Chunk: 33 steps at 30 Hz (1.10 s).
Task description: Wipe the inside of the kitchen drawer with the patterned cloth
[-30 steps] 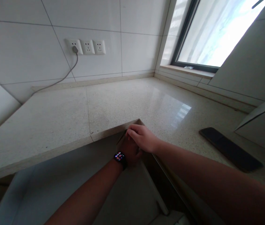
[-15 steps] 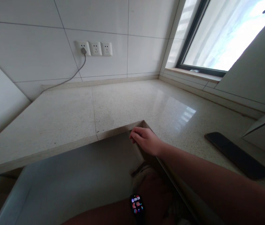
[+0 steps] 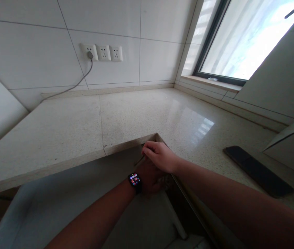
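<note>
My right hand (image 3: pixel 161 155) is curled closed at the inner corner of the pale speckled countertop (image 3: pixel 131 117), its forearm reaching in from the right. What its fingers hold, if anything, is hidden. Just below and partly behind it is my left hand (image 3: pixel 149 176), in shadow, with a black smartwatch (image 3: pixel 134 180) on its wrist. The left fingers look bent round something. A thin edge (image 3: pixel 139 160) sticks out beside them, but I cannot make out the thing. Beneath both hands, a dim grey surface (image 3: pixel 84 186) fills the space below the counter.
A dark flat oblong object (image 3: pixel 258 169) lies on the counter at the right, near a white angular item (image 3: pixel 292 138). A grey cable (image 3: pixel 78 83) runs from the wall sockets (image 3: pixel 103 53) to the left. Behind the right side is a window (image 3: pixel 235 45).
My left hand has risen from low in the dark space up to my right hand. My right hand stays at the corner. The view has shifted slightly.
</note>
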Each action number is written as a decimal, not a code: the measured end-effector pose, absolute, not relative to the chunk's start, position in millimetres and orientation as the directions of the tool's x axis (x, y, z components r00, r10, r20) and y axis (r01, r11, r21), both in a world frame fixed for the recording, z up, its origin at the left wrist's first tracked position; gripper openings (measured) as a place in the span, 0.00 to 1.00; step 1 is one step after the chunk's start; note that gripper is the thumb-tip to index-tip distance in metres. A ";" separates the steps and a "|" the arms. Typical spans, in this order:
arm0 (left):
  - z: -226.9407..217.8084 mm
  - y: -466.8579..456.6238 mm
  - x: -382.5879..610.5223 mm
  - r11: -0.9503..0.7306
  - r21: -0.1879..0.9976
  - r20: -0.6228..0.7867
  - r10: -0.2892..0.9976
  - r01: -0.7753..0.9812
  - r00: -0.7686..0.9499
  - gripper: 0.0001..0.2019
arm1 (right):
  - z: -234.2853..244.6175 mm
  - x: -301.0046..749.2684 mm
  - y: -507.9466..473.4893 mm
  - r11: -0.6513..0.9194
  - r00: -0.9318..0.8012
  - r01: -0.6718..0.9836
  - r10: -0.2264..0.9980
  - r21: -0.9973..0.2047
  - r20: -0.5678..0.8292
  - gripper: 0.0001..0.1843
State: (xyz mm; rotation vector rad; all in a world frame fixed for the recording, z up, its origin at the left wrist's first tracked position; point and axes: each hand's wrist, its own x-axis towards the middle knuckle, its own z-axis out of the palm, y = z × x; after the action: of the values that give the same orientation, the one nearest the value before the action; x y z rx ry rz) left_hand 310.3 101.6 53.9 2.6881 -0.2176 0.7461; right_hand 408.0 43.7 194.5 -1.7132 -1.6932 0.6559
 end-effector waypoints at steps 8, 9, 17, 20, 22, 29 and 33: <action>42.8 126.1 316.8 -0.925 0.379 0.568 0.259 0.031 0.781 0.32 | 198.5 405.1 42.1 0.010 0.045 0.726 0.997 -0.687 0.062 0.12; 42.5 121.1 316.2 -0.917 0.397 0.578 0.280 0.035 0.767 0.31 | 198.1 405.1 42.2 0.019 0.042 0.727 0.997 -0.686 0.071 0.12; 49.5 93.6 313.2 -0.854 0.519 0.566 0.313 -0.034 0.763 0.24 | 194.1 408.3 46.3 0.014 0.038 0.747 0.997 -0.664 0.064 0.12; 48.7 92.3 314.0 -0.858 0.513 0.569 0.307 -0.037 0.763 0.25 | 193.0 409.0 47.9 0.016 0.033 0.746 0.998 -0.666 0.061 0.12; 48.6 93.0 314.6 -0.868 0.495 0.575 0.301 -0.030 0.761 0.26 | 191.9 409.3 49.1 0.021 0.028 0.741 0.998 -0.671 0.062 0.12; 50.8 95.4 316.1 -0.875 0.483 0.605 0.296 -0.045 0.739 0.28 | 187.7 411.5 51.6 0.025 0.028 0.744 0.997 -0.668 0.069 0.12; 49.2 95.2 316.6 -0.877 0.481 0.599 0.312 -0.020 0.738 0.28 | 188.3 411.4 50.9 0.032 0.022 0.752 0.997 -0.658 0.074 0.12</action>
State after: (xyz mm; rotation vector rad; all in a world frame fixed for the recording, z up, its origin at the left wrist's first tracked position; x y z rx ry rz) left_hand 316.6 95.2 49.2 2.4758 0.2219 0.9687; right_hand 411.4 50.9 188.3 -1.7719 -1.7817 0.5956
